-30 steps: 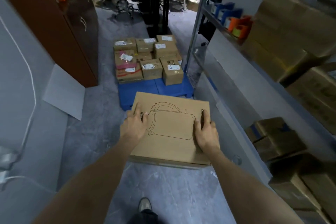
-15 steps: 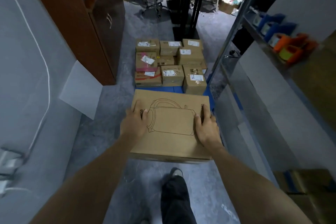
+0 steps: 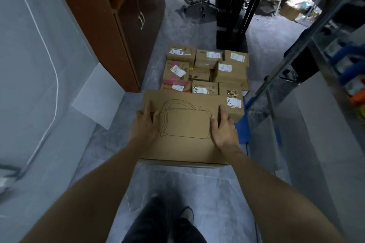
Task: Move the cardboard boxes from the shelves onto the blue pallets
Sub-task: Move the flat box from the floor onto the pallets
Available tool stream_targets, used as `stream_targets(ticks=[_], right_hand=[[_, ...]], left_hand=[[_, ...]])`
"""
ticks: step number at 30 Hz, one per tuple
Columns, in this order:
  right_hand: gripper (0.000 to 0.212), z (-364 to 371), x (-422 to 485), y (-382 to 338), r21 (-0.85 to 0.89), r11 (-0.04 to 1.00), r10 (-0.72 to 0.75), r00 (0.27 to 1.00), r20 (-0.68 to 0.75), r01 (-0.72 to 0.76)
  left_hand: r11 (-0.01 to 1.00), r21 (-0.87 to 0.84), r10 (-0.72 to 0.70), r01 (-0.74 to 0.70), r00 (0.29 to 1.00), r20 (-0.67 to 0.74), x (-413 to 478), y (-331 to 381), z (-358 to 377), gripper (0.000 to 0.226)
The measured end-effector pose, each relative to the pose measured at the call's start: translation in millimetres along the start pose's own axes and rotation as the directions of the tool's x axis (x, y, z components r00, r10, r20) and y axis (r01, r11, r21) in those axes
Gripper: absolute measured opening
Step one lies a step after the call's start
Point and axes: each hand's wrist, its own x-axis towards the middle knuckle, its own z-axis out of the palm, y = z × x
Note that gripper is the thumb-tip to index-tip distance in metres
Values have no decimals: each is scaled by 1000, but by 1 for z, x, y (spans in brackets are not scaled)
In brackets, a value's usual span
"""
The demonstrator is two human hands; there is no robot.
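- The left hand (image 3: 145, 126) and right hand (image 3: 224, 130) lie on the carried box (image 3: 185, 144) just as they did 1 second ago. What has changed is the distance: the person has walked on, and the box's far edge now overlaps the near row of stacked boxes (image 3: 205, 69).
- I judge from this that the carry is almost done and the set-down comes next.
- Both hands are spread flat on the printed top face, 1 on each side of the kettle drawing. The fingers are straight and the thumbs point inward. Nothing is pinched, and what supports the box from below is hidden.
- The box is in the air, roughly level, in front of the person's legs (image 3: 158, 223).
- Only a corner of the blue pallet (image 3: 242, 128) shows, just right of the right hand.
- A brown cabinet (image 3: 118, 25) stands to the left of the stack, and a metal shelf frame (image 3: 286, 61) to the right.
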Motion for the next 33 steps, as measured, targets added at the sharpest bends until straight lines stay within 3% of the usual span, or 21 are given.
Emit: stream_targets(ticks=[8,19,33], right_hand=[[58,25,102,-36,10,999,33,999,33,-33],[57,94,226,-62,53,995,81,996,38,-83],[58,255,358,42,-33,990,142,986,90,-139]], left_hand=[[998,49,-37,35,999,40,113,2,5,58],[992,128,11,-23,996,89,265,-23,29,57],[986,160,-68,41,984,167,377,-118,199,57]])
